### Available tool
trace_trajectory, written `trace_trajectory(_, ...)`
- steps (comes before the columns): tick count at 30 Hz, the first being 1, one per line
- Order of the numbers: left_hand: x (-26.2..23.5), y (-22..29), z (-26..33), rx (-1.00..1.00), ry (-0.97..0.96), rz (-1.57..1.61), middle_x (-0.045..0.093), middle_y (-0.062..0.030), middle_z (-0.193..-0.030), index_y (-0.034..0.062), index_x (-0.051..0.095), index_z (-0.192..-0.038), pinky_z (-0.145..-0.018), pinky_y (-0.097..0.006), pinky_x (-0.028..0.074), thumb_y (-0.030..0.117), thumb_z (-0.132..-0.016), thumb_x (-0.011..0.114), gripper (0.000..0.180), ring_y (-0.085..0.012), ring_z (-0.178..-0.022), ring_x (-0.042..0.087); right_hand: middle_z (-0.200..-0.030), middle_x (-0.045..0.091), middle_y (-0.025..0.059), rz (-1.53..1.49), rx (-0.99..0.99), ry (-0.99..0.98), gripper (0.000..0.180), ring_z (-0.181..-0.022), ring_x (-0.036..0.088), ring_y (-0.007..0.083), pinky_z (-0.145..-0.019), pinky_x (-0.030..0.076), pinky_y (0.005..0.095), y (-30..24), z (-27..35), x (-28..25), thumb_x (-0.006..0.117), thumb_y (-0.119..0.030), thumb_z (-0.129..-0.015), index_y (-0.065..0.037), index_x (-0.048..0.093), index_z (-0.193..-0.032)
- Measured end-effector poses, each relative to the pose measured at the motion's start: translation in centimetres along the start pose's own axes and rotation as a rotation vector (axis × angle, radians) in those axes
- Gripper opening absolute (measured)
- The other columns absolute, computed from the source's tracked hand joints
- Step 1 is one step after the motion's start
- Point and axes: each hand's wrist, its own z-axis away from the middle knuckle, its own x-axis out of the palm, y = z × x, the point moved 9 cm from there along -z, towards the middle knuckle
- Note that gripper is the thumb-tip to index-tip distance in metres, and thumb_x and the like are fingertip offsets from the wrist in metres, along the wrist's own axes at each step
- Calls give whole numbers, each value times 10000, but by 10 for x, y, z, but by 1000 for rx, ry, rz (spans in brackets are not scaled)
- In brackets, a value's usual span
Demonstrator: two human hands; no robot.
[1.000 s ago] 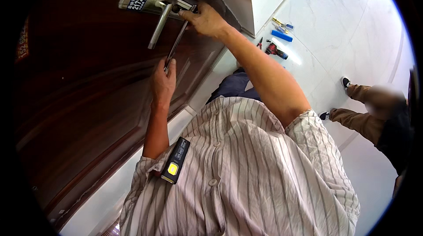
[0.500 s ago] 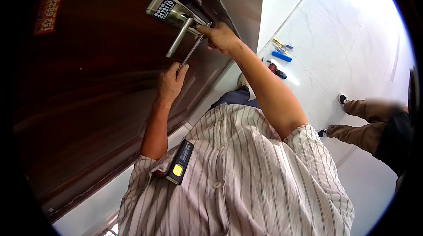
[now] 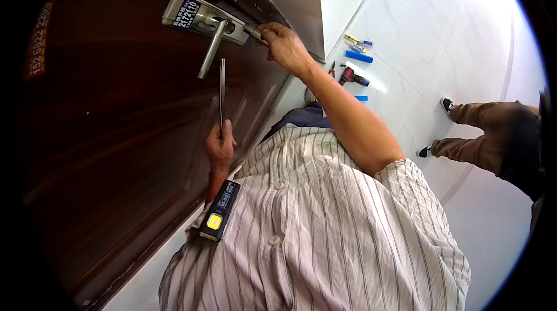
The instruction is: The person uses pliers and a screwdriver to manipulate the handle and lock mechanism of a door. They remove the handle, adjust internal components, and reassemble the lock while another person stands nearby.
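A metal lock plate (image 3: 174, 10) with a lever handle (image 3: 212, 51) is fixed on the dark brown door (image 3: 127, 114). My right hand (image 3: 284, 49) is closed at the plate's right end, its fingers round a short grey cylindrical metal piece (image 3: 253, 33). That piece's far tip touches or nearly touches the plate; its exact kind is hard to make out. Lower down, my left hand (image 3: 220, 145) grips the bottom of a long, thin metal rod (image 3: 222, 87). The rod stands nearly upright below the lever, its top end apart from the lock plate.
On the pale tiled floor to the right lie a red and black power drill (image 3: 354, 76), a blue block (image 3: 359, 56), screwdrivers (image 3: 358, 40) and pliers (image 3: 332, 69). Another person's legs (image 3: 476, 115) stand farther right. A black lamp (image 3: 220, 211) hangs on my striped shirt.
My left hand has drawn the rod down and away from the lock. My right hand has let go of the rod's top and now holds the grey metal piece by the plate.
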Motion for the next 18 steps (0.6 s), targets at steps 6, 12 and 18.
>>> trace_trajectory(6,26,-37,30,-142,-14,77,501,3,-524,77,499,-664,-469,-267,371,326,-1000,543,421,-59,-485,463,-965,651,117,38,-197,84,359,-798,596,150,-726,494,286,-24,8,15,644,-201,-904,9,604,-1193)
trace_trajectory(12,29,-48,43,-164,2,-73,458,4,-552,57,507,-681,-519,-278,366,374,-964,601,435,-74,-556,417,-1023,655,155,108,-364,154,312,-914,633,242,-820,500,343,-31,8,23,658,-138,-871,-11,634,-1155)
trace_trajectory(18,30,-44,45,-199,13,-174,427,-23,-556,31,499,-683,-516,-304,354,398,-949,608,467,-92,-573,391,-996,647,197,331,-453,277,256,-941,627,365,-821,512,409,-62,25,23,652,-99,-831,-31,664,-1077)
